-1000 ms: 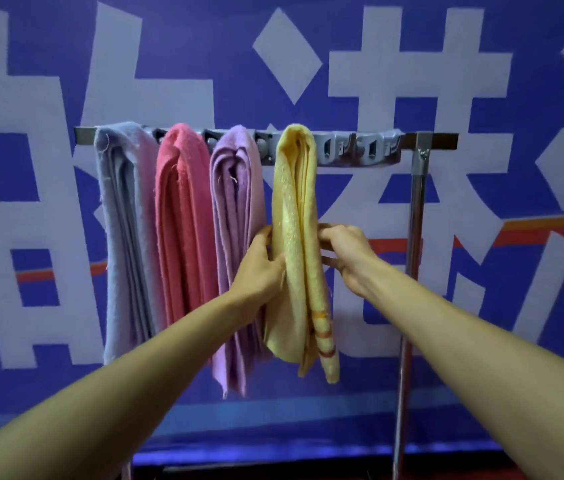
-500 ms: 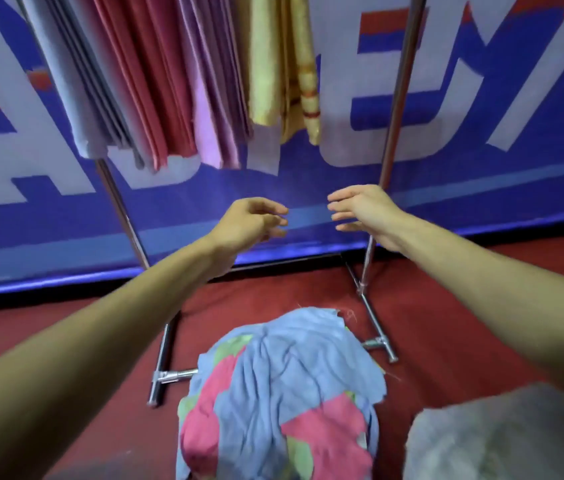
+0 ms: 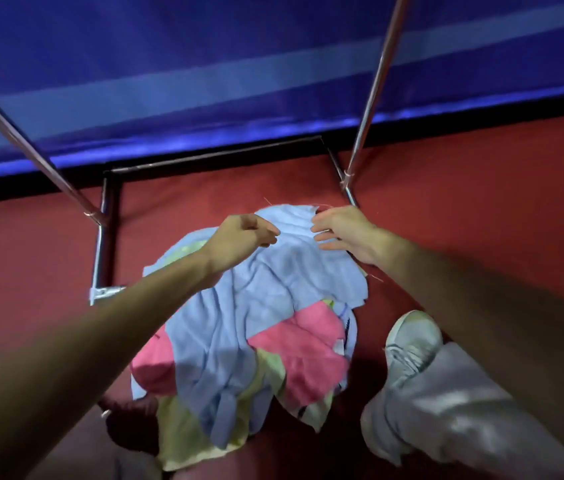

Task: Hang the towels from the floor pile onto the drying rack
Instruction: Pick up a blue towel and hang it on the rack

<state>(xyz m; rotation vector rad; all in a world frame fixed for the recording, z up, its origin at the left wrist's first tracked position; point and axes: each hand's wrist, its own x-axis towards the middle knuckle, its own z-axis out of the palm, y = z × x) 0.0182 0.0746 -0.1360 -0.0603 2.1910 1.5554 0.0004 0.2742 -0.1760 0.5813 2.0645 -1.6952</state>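
The floor pile lies on the red floor between the drying rack's feet. A light blue towel (image 3: 273,289) is on top, with a pink towel (image 3: 303,351) and a pale yellow-green towel (image 3: 187,431) under it. My left hand (image 3: 242,237) hovers over the blue towel's far edge, fingers loosely curled and holding nothing. My right hand (image 3: 342,232) is at the same edge, a little to the right, fingers spread. Whether either hand touches the cloth is unclear. The hung towels are out of view.
The rack's metal uprights slant up at the left (image 3: 31,147) and right (image 3: 372,105), joined by a base bar (image 3: 211,157) along the blue banner wall (image 3: 239,64). My white shoe (image 3: 412,341) and grey trouser leg (image 3: 464,417) stand right of the pile.
Both hands let go of the yellow towel on the rack and dropped to the floor pile. The view tilted down from the rail to the floor.
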